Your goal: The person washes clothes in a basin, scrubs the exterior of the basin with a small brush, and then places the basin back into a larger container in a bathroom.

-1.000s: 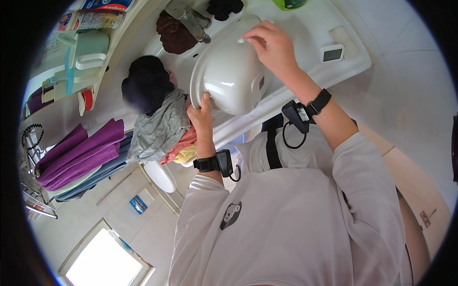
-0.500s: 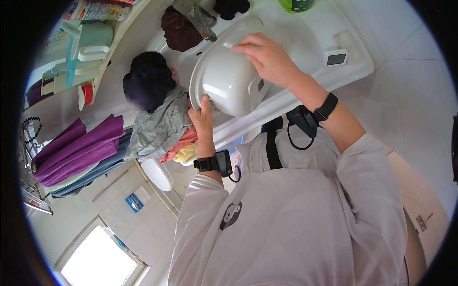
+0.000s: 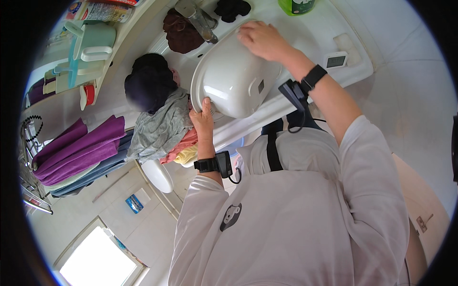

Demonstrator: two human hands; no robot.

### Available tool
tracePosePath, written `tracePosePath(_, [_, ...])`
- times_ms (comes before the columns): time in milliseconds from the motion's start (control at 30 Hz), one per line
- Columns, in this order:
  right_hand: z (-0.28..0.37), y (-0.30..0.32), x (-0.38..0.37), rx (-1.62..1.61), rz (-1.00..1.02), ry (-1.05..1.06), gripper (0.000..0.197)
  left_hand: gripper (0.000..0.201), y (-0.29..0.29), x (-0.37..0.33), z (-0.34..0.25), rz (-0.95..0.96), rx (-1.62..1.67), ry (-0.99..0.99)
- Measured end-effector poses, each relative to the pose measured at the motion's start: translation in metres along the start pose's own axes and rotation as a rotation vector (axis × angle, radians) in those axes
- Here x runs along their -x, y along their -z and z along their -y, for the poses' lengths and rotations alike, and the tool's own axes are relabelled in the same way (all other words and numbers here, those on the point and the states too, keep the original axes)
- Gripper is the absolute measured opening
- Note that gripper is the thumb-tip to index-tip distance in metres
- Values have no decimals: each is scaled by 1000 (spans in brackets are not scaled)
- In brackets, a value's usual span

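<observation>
A white plastic basin (image 3: pixel 234 78) is tipped on its side over the white sink (image 3: pixel 291 102), its underside facing me. My left hand (image 3: pixel 202 119) grips the basin's near rim. My right hand (image 3: pixel 260 38) lies flat on the far side of the basin's bottom, close to the tap (image 3: pixel 195 19). Both wrists carry black bands with small devices.
A heap of clothes (image 3: pixel 160 126), grey, pink and dark, lies on the sink's left side. Purple towels (image 3: pixel 76 148) hang on a rack at the left. A shelf with a green cup (image 3: pixel 88 47) runs behind. A green bottle (image 3: pixel 296 5) and a small white device (image 3: pixel 336 60) stand on the sink.
The basin has turned and dropped lower over the sink, and my right hand has slid across its bottom toward the tap. My left hand keeps its grip on the rim.
</observation>
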State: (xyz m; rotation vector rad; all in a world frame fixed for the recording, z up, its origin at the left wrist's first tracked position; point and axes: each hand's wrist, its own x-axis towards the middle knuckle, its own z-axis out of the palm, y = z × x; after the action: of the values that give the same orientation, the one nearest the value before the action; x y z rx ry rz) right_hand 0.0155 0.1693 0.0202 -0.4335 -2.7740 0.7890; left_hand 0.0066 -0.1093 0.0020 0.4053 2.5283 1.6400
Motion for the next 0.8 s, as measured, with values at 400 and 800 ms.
tracePosePath(400, [6, 17, 45, -361, -126, 276, 35, 32, -6, -1, -8, -91, 55, 121])
tracePosePath(800, [12, 36, 87, -390, -13, 415, 53, 44, -6, -3, -12, -30, 14, 206])
